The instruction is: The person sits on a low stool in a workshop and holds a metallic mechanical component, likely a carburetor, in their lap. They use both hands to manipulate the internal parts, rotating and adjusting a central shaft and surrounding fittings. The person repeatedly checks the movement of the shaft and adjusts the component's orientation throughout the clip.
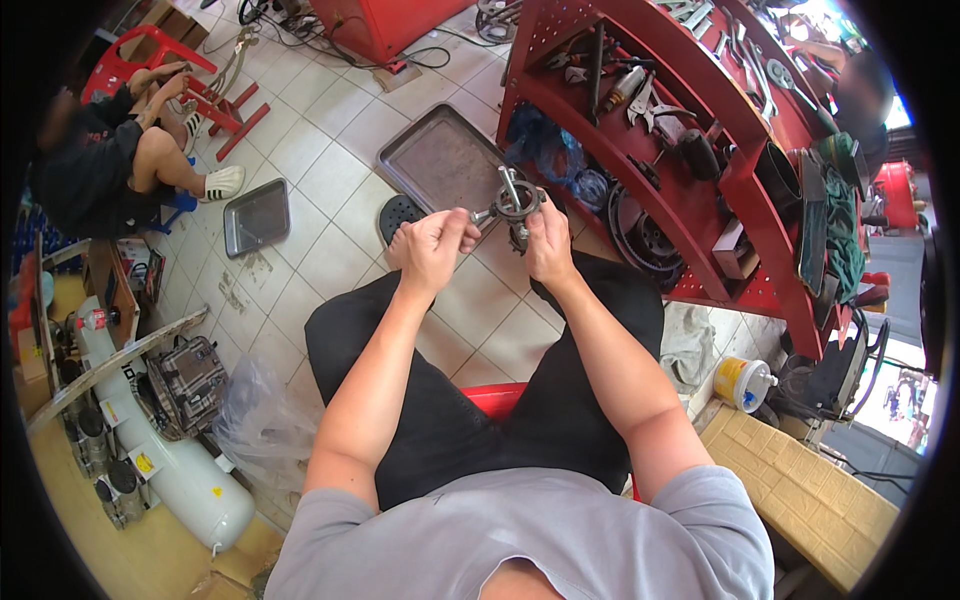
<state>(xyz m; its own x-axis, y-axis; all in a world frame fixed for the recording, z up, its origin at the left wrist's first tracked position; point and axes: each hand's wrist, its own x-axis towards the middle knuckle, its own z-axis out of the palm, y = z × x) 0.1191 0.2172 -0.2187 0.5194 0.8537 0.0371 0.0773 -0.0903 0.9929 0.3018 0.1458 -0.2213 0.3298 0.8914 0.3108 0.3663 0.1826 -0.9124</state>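
I sit with both forearms stretched forward, my hands held together above the floor. My right hand (548,240) is closed round a dark metal part with a round ring (516,202). A bright metal rod (508,180) stands up through the ring. My left hand (437,245) is closed, its fingers pinching the end of a short metal rod (482,216) that meets the ring's left side. Whether this rod is a tool or belongs to the part, I cannot tell. Beyond my hands lies a large metal tray (440,130) on the tiles.
A red tool cart (700,260) with wrenches and pliers stands close on my right. A smaller tray (257,218) lies at left, near a seated person (110,150). A white tank (170,470) and a plastic bag (260,410) are at lower left; a bucket (742,385) is at right.
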